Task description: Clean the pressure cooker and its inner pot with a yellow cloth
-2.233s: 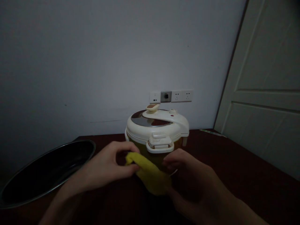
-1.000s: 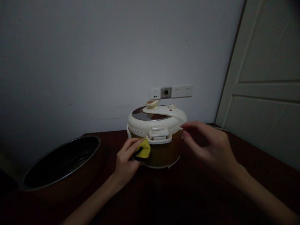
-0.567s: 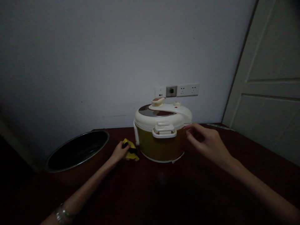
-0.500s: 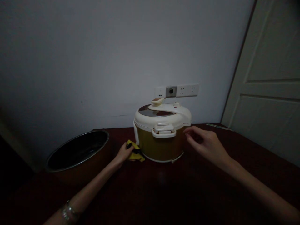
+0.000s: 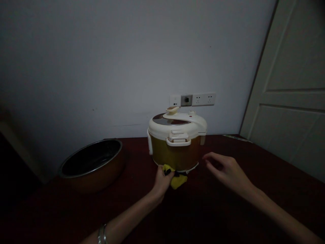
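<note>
1. The yellow cloth [image 5: 179, 182] has just changed place: half a second ago it lay by the left side of the cooker [image 5: 167, 154], and now it is at the cooker's front foot, below the front handle [image 5: 178, 143].
2. The left hand [image 5: 162, 181] came round with it. Its grip is closed on a bunched part of the cloth, the rest spreading loose on the worktop [image 5: 132, 184].
3. The right hand [image 5: 225, 169] has dropped from beside the cooker's right wall to a lower spot, forward and right of it, apart from it. Its grip is narrow, thumb near forefinger, with nothing visible between.
4. For the work in hand, I judge that the cloth is now at the cooker's white bottom rim [image 5: 194, 166]; whether it presses there I cannot tell.
5. The cooker remains upright, lid [image 5: 154, 127] on, seemingly unmoved, though the right hand is not steadying it.
6. The dark-lined pot [image 5: 95, 178] stays left of the cooker, well apart, untouched.
</note>
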A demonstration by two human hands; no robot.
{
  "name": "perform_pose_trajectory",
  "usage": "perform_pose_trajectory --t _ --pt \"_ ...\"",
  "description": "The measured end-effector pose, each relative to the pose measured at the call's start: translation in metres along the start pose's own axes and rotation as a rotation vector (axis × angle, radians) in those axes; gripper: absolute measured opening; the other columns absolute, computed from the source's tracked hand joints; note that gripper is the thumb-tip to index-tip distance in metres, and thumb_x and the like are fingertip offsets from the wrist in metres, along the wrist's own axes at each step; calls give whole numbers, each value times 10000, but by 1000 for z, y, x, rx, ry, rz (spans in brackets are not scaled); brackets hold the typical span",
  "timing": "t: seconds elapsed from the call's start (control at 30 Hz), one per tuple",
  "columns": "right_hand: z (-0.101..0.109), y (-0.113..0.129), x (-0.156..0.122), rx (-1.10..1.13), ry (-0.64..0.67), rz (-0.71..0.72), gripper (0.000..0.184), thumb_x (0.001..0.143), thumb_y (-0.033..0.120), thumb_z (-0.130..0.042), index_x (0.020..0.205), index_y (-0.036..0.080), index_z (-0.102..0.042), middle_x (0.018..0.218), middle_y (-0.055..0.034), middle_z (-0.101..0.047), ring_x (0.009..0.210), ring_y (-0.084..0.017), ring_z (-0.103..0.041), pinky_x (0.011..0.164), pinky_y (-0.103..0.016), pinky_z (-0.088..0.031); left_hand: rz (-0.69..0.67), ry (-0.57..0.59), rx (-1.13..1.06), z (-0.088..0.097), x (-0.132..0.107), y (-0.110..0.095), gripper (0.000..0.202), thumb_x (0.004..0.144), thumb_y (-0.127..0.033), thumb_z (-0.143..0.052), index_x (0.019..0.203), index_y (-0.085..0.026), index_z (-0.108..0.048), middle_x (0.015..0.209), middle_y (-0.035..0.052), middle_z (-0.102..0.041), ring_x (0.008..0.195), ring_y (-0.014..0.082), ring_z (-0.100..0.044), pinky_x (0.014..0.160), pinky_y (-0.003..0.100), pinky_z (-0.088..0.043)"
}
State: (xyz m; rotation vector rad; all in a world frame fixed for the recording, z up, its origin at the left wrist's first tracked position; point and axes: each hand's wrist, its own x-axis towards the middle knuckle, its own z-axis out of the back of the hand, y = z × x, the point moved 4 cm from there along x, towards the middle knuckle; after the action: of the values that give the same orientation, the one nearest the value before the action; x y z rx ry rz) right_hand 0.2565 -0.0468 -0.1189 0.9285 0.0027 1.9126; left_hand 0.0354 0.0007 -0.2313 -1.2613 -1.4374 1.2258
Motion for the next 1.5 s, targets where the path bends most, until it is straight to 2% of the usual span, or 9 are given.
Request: perform_pose_trajectory --t 0.27,0.5,0.7,0.87,1.0,1.13,1.27,1.4,1.5 --pt "-1 2 -17 -20 55 -28 207 832 222 -458 913 199 -648 844 -48 -703 702 -175 -658 645 -311 -521 -9 96 -38 -47 -9 14 306 641 -135 -699 801 -203 -447 732 -38 -538 725 125 -561 691 228 -457" --pt "13 0 -25 -16 42 -47 207 826 226 -472 924 200 -653 840 -49 -703 715 -183 -658 688 -331 -525 41 158 -37 -37 -21 -4 258 625 -125 -647 844 -181 -522 784 -7 -600 767 153 -597 702 254 -477" --pt "21 13 -18 117 80 -80 180 821 211 -470 879 194 -640 789 -41 -684 702 -177 -641 652 -318 -511 211 412 86 -24 -35 -39 289 617 -190 -625 905 -177 -603 803 16 -675 727 169 -634 654 258 -498" --pt "12 26 -10 626 192 -227 210 803 284 -522 948 164 -614 715 -24 -657 643 -161 -635 619 -310 -521 408 568 417 0 -17 -37 263 636 -239 -637 885 -180 -581 712 14 -675 558 156 -622 523 262 -499" --pt "-3 32 -8 1140 312 -526 347 790 347 -573 1080 157 -587 972 -107 -699 789 -190 -691 734 -347 -542 407 836 821 16 2 -47 317 740 -460 -599 890 -181 -606 602 44 -666 460 191 -611 499 343 -513" --pt "-8 42 -5 1406 362 -712 363 812 293 -508 1133 146 -594 1218 -172 -612 1027 -234 -644 933 -408 -473 270 900 1169 28 26 -92 483 753 -625 -524 583 -176 -581 398 65 -560 353 202 -546 433 341 -464" --pt "-10 46 1 1525 337 -745 356 798 271 -471 1089 145 -634 1228 -173 -605 1111 -244 -595 997 -425 -423 301 902 1332 41 42 -169 575 745 -664 -489 429 -185 -529 381 93 -547 316 172 -496 409 297 -411" --pt "-14 43 7 1608 311 -754 366 776 315 -491 1058 154 -660 1214 -157 -618 1158 -243 -562 1039 -420 -377 8 531 1437 48 79 -260 540 772 -592 -481 448 -167 -559 438 103 -592 389 185 -537 481 326 -445" --pt "-22 42 10 1706 328 -820 391 736 319 -565 1071 140 -661 1238 -151 -604 1198 -249 -528 1058 -394 -355 -170 279 1438 40 126 -302 439 782 -519 -488 604 -141 -625 617 117 -675 539 197 -610 553 312 -460"
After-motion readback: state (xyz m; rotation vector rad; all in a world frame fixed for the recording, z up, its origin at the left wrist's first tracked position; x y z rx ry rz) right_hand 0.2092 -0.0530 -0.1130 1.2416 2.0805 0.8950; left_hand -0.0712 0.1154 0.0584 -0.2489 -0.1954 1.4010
